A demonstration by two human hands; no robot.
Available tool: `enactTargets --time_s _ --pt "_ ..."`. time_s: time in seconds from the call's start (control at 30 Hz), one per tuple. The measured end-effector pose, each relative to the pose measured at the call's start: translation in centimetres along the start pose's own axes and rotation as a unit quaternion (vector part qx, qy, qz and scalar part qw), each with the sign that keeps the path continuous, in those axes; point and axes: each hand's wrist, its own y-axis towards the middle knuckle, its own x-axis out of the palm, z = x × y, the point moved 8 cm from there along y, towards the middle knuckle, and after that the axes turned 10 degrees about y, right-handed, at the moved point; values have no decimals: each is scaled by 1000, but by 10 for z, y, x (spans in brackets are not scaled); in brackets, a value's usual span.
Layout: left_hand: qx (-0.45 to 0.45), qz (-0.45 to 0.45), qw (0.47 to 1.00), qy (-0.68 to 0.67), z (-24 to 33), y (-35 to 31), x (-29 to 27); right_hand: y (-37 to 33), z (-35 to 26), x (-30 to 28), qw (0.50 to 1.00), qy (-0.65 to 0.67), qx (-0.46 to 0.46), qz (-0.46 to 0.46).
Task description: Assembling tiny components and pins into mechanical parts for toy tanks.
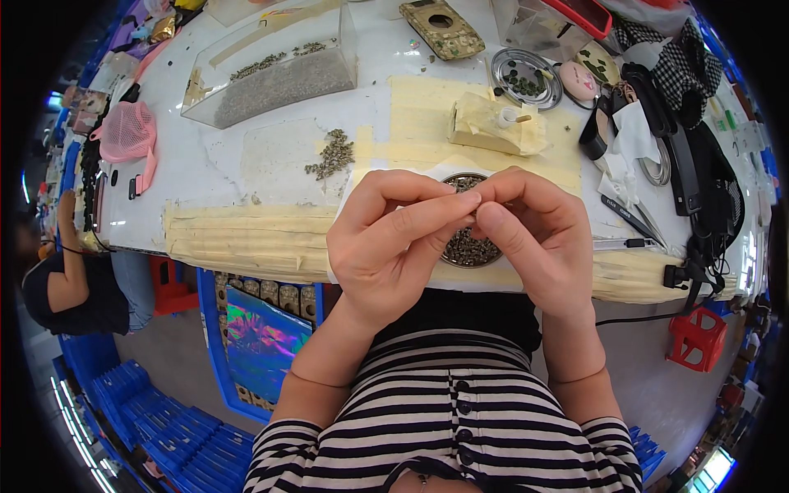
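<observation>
holds the bent fingers of a bare left hand [382, 242] tip to tip with those of a bare right hand [544, 242], over a round, metal-rimmed dish [471, 265] of small grey-brown pieces [470, 246]; cannot make out anything between the tips. wears a black-and-white striped top [526, 411]. faces a white tabletop [382, 62] with, beyond the dish, a block wrapped in cream tape [485, 130]; to the left, a loose grey-brown cluster [333, 154] and a long clear plastic box [345, 41]; farther back, a camouflage-patterned case with a round hole [454, 45].
</observation>
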Motion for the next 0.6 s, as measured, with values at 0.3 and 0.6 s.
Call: enactTargets --time_s 0.3,0.6 --pt "7 10 1000 4 2 2 -1 2 6 -5 999 39 14 -14" --pt "-1 27 996 81 3 1 2 -21 -40 10 890 -330 -313 22"
